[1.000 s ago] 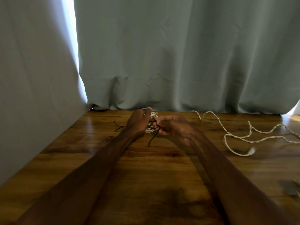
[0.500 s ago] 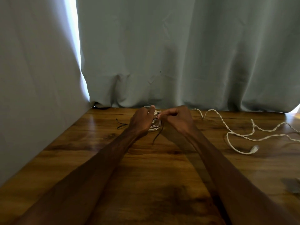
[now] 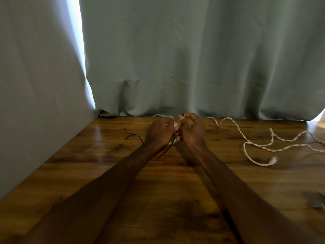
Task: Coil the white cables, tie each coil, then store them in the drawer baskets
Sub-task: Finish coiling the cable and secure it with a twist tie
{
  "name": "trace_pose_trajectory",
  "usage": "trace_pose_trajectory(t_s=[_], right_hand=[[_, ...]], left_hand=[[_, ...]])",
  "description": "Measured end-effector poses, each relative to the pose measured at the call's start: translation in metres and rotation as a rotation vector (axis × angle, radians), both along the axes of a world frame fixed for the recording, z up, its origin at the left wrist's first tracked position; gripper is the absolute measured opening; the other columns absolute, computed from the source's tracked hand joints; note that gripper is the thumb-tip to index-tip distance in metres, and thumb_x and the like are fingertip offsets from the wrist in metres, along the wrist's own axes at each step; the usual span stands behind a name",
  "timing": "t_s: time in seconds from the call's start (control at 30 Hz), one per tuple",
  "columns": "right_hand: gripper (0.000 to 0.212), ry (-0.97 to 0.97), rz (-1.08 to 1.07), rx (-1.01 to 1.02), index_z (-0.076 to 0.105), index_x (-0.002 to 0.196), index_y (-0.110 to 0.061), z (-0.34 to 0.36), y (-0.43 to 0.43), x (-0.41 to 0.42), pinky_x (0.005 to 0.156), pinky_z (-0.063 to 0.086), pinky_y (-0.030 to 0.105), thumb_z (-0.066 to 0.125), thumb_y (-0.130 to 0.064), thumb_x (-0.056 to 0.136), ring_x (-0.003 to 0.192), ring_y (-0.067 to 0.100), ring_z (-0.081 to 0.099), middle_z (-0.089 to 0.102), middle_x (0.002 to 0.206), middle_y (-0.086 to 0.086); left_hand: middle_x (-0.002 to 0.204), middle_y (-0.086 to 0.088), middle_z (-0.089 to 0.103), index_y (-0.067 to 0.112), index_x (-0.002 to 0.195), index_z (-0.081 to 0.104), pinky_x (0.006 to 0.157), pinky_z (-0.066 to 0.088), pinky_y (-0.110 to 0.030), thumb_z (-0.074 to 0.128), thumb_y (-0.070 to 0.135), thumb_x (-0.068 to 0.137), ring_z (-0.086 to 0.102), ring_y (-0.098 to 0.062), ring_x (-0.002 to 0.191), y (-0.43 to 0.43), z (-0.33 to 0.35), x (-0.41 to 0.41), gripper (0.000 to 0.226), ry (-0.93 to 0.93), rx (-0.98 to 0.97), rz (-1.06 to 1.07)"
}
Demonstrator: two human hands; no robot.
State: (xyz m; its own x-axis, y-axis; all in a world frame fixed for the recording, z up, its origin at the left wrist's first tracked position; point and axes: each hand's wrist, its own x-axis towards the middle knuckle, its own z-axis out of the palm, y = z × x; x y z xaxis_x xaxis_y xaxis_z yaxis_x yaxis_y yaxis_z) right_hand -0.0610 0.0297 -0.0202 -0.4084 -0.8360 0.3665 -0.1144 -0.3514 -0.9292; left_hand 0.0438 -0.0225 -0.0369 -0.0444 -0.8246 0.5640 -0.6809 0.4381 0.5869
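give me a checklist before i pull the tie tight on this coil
1. The coil held in the left hand grip: ok.
2. The right hand pinching the tie: ok.
3. The tie wrapped fully round the coil: cannot tell, the hands hide it.
4. The tie ends untangled: ok, both trail loose.
5. The other cable coiled: not ok, it lies loose on the table.
6. The drawer baskets ready: cannot tell, not in view.
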Motion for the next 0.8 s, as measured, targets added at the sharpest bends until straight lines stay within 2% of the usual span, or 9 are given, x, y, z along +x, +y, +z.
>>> trace_pose_trajectory(t_s=[0.1, 0.17, 0.23, 0.3, 0.4, 0.47, 0.57, 0.67, 0.8], right_hand=[[0.015, 0.078, -0.043, 0.001, 0.071, 0.107, -0.013, -0.001, -0.001, 0.001, 0.059, 0.056, 0.027, 0.058, -0.012, 0.102, 0.071, 0.011, 0.071, 0.075, 0.091, 0.001], [0.012, 0.033, 0.020, 0.027, 0.075, 0.101, -0.012, 0.002, 0.000, 0.000, 0.068, 0.063, 0.033, 0.063, -0.010, 0.099, 0.082, 0.017, 0.076, 0.078, 0.094, 0.003], [0.010, -0.003, 0.121, 0.075, 0.076, 0.096, -0.008, 0.005, 0.006, -0.001, 0.058, 0.060, 0.026, 0.066, -0.009, 0.096, 0.068, 0.013, 0.074, 0.077, 0.081, 0.004], [0.014, 0.119, 0.182, 0.132, 0.078, 0.089, -0.005, 0.005, 0.011, 0.001, 0.046, 0.046, 0.017, 0.066, -0.008, 0.094, 0.051, 0.005, 0.063, 0.072, 0.067, 0.001], [0.019, 0.169, 0.300, 0.212, 0.077, 0.079, -0.003, -0.002, 0.012, 0.012, 0.055, 0.044, 0.031, 0.062, -0.012, 0.087, 0.059, 0.022, 0.060, 0.069, 0.068, 0.012], [0.021, 0.163, 0.305, 0.266, 0.075, 0.078, -0.006, -0.005, 0.011, 0.016, 0.053, 0.042, 0.037, 0.058, -0.016, 0.085, 0.062, 0.031, 0.057, 0.066, 0.070, 0.019], [0.021, 0.110, 0.271, 0.307, 0.076, 0.084, -0.011, -0.007, 0.009, 0.012, 0.049, 0.043, 0.031, 0.058, -0.012, 0.094, 0.058, 0.028, 0.057, 0.072, 0.074, 0.015], [0.020, 0.036, 0.211, 0.324, 0.078, 0.087, -0.012, -0.007, 0.006, 0.008, 0.055, 0.049, 0.035, 0.061, -0.007, 0.097, 0.054, 0.024, 0.059, 0.074, 0.072, 0.011], [0.026, 0.049, 0.080, 0.338, 0.075, 0.063, -0.014, -0.008, 0.006, 0.007, 0.055, 0.048, 0.039, 0.066, -0.004, 0.085, 0.051, 0.025, 0.056, 0.070, 0.061, 0.012]], left_hand=[[0.070, -0.006, 0.066, 0.010, 0.074, 0.068, 0.058, 0.042, -0.033, 0.035, 0.042, 0.109, 0.062, -0.021, 0.064, 0.005, 0.001, -0.005, 0.057, 0.016, 0.007, -0.005], [0.071, -0.006, 0.066, 0.010, 0.077, 0.069, 0.059, 0.045, -0.033, 0.033, 0.044, 0.108, 0.062, -0.020, 0.063, 0.004, 0.002, -0.004, 0.059, 0.046, 0.014, 0.044], [0.068, -0.003, 0.063, 0.011, 0.074, 0.067, 0.060, 0.042, -0.033, 0.031, 0.046, 0.109, 0.059, -0.018, 0.061, 0.001, 0.005, 0.001, 0.060, 0.108, 0.033, 0.118], [0.072, -0.004, 0.062, 0.008, 0.077, 0.064, 0.064, 0.039, -0.034, 0.029, 0.044, 0.110, 0.059, -0.022, 0.067, -0.002, 0.010, 0.007, 0.060, 0.175, 0.055, 0.173], [0.087, -0.009, 0.061, 0.003, 0.090, 0.061, 0.075, 0.043, -0.040, 0.031, 0.039, 0.109, 0.059, -0.029, 0.083, -0.006, 0.013, 0.013, 0.051, 0.194, 0.066, 0.193], [0.091, -0.009, 0.058, 0.005, 0.096, 0.061, 0.075, 0.040, -0.038, 0.034, 0.037, 0.108, 0.055, -0.026, 0.086, -0.004, 0.014, 0.012, 0.044, 0.161, 0.073, 0.197], [0.080, -0.005, 0.055, 0.008, 0.089, 0.061, 0.067, 0.035, -0.034, 0.037, 0.035, 0.106, 0.056, -0.023, 0.077, -0.003, 0.012, 0.008, 0.040, 0.136, 0.035, 0.225], [0.072, 0.000, 0.053, 0.012, 0.081, 0.059, 0.063, 0.036, -0.033, 0.041, 0.033, 0.106, 0.051, -0.017, 0.068, 0.001, 0.011, 0.005, 0.037, 0.142, -0.014, 0.215], [0.078, 0.000, 0.059, 0.011, 0.087, 0.068, 0.066, 0.038, -0.031, 0.046, 0.030, 0.104, 0.053, -0.015, 0.071, 0.012, 0.011, -0.004, 0.033, 0.103, -0.118, 0.144]])
